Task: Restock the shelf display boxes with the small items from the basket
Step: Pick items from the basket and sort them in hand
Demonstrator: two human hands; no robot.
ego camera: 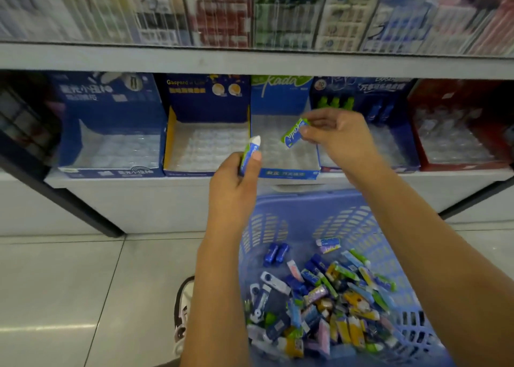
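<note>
Packets (328,305) of many colours lie heaped in the blue basket (267,236) on the tiled floor (69,283), beside a shoe (183,311). Above the basket's far rim, the left hand (233,188) grips a blue-and-green stick with a white tip (250,152), held upright in curled fingers. Further on, the right hand (342,141) pinches a green-and-blue packet (293,133) by one end, tilted over the clear tray of the green-and-blue display box (281,94). Left of that box stand a yellow-edged blue box (205,99) and a larger blue box (111,102); right of it, a dark blue box (361,94) and a red box (459,102). Blurred hanging packs (278,13) fill the upper shelf.
</note>
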